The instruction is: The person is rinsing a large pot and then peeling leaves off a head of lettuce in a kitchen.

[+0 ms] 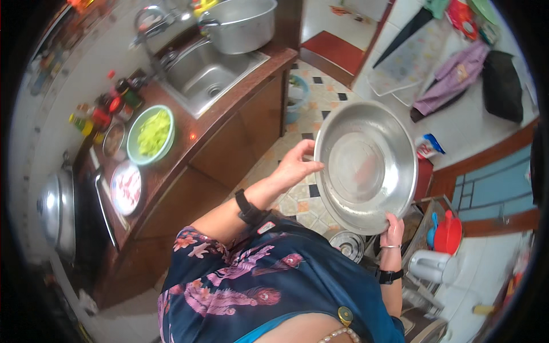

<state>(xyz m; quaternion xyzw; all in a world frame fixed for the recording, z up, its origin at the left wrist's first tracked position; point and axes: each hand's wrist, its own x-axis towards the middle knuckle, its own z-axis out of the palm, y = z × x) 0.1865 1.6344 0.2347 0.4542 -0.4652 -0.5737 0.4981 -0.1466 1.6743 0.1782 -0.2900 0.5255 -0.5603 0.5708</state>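
Note:
A wide stainless steel basin, with no food visible in it, is held up before me over the tiled floor. My left hand grips its left rim, thumb on the inner side. The lower right rim is gripped by my right hand, its fingers partly hidden beneath the metal. On the counter to the left stand a pale green bowl of cut green vegetable and a plate of sliced raw meat.
A large aluminium pot stands at the far end of the sink. Bottles and jars line the wall. A lidded wok is at far left. An electric kettle and a red scoop sit at lower right.

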